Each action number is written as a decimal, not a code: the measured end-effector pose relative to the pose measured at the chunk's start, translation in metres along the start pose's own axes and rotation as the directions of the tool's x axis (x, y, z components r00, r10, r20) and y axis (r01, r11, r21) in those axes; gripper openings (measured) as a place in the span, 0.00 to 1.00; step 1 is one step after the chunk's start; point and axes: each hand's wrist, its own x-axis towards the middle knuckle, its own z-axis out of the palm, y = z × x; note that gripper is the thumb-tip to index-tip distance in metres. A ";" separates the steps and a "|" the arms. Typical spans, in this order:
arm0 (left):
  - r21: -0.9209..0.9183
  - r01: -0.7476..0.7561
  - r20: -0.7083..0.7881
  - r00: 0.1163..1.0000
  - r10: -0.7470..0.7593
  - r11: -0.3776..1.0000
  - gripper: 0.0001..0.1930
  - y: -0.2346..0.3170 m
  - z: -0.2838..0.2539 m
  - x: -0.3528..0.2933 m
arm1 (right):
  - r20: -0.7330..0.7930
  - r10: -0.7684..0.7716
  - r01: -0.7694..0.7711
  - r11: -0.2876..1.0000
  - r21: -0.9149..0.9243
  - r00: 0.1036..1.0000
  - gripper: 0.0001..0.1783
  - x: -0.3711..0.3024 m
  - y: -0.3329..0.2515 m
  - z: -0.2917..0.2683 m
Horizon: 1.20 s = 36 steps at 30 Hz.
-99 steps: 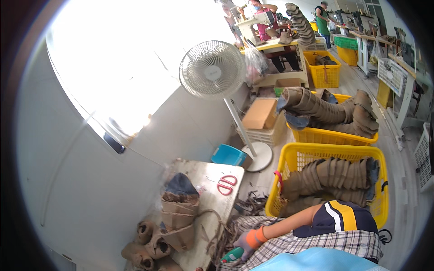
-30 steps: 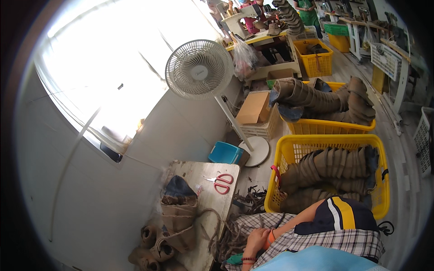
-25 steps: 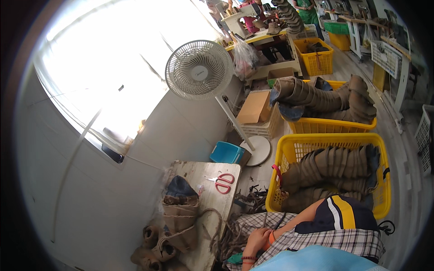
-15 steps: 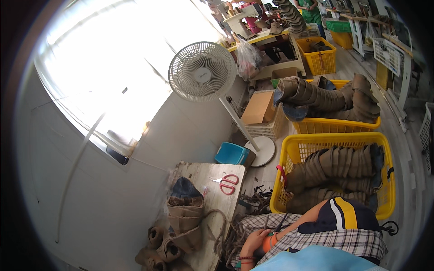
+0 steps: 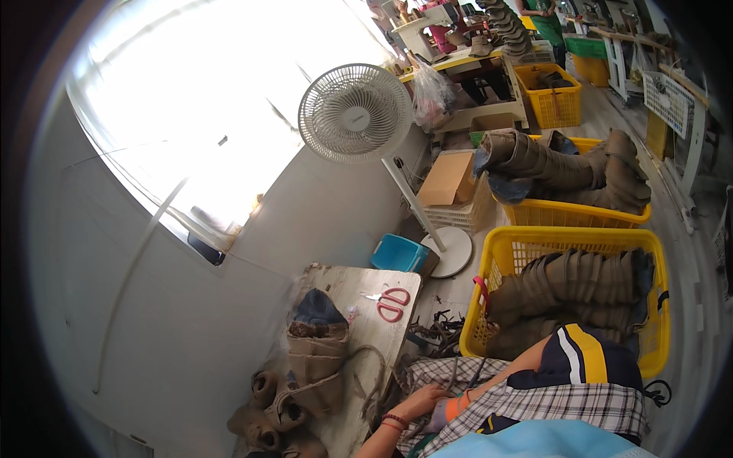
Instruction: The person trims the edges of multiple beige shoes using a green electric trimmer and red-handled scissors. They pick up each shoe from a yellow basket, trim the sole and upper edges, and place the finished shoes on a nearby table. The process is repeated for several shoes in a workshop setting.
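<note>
My left hand [image 5: 420, 401], with red beaded bracelets at the wrist, is low over my lap. Its fingers curl closed beside my right wrist; what they grip is too small to make out. My right hand [image 5: 438, 417], next to an orange wristband [image 5: 453, 408], is mostly hidden beneath the left, so its fingers do not show. Around both hands lie a checked apron [image 5: 527, 401] and thin brown strips. To the left, a wooden table [image 5: 374, 336] bears red-handled scissors [image 5: 393, 304], a stack of brown shoe uppers [image 5: 317, 355] and a loose cord [image 5: 374, 366].
A yellow crate [image 5: 496, 237] with rows of brown uppers stands at my right; another yellow crate [image 5: 573, 215] is behind it. Past the table are a blue bin [image 5: 397, 252] and a white standing fan [image 5: 355, 114]. Dark scraps [image 5: 439, 332] litter the floor. A sewing machine [image 5: 420, 34] is farther off.
My left hand has shifted slightly left, and its forearm now reaches in at a lower slant. A purplish-grey patch shows beside the orange wristband. The whole view has shifted slightly.
</note>
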 end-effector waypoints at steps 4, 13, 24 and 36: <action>0.234 -0.235 0.155 0.967 0.202 0.944 0.13 -0.055 0.002 -0.052 | -0.020 -0.089 0.090 0.996 0.006 0.996 0.27 0.011 -0.015 -0.008; 0.019 0.436 -0.989 0.140 -0.047 0.900 0.13 0.112 -0.038 -0.103 | -0.213 0.230 -0.161 0.940 0.301 0.949 0.29 -0.084 -0.059 -0.136; 0.479 0.667 -0.779 0.623 -0.074 0.571 0.20 -0.028 0.138 -0.026 | -0.401 0.540 -0.410 0.835 0.368 0.740 0.37 -0.067 -0.030 -0.132; 0.250 0.509 -0.707 0.677 -0.204 0.823 0.18 -0.023 0.095 -0.056 | -0.499 0.478 -0.363 0.877 0.314 0.723 0.37 -0.064 -0.004 -0.115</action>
